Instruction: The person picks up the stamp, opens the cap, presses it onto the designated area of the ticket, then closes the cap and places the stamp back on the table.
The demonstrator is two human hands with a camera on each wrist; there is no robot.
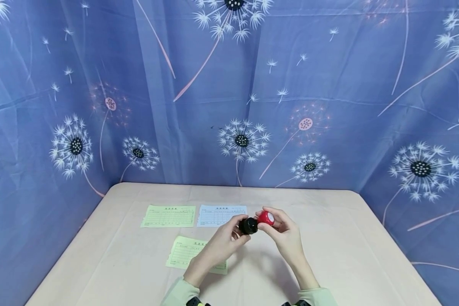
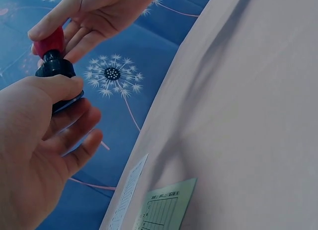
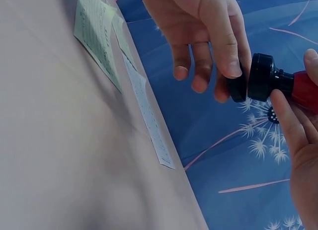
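Right hand (image 1: 288, 238) pinches a stamp (image 3: 261, 77) by its red handle (image 1: 266, 218) — left hand (image 1: 222, 242) pinches the black cap (image 3: 237, 89) — above the tabletop (image 1: 352, 255).

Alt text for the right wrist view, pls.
A left hand pinches a black cap close beside the base of a red-handled black stamp, held in the right hand. Green slips and a pale blue slip lie on a pale table; a blue dandelion-print curtain hangs beyond.
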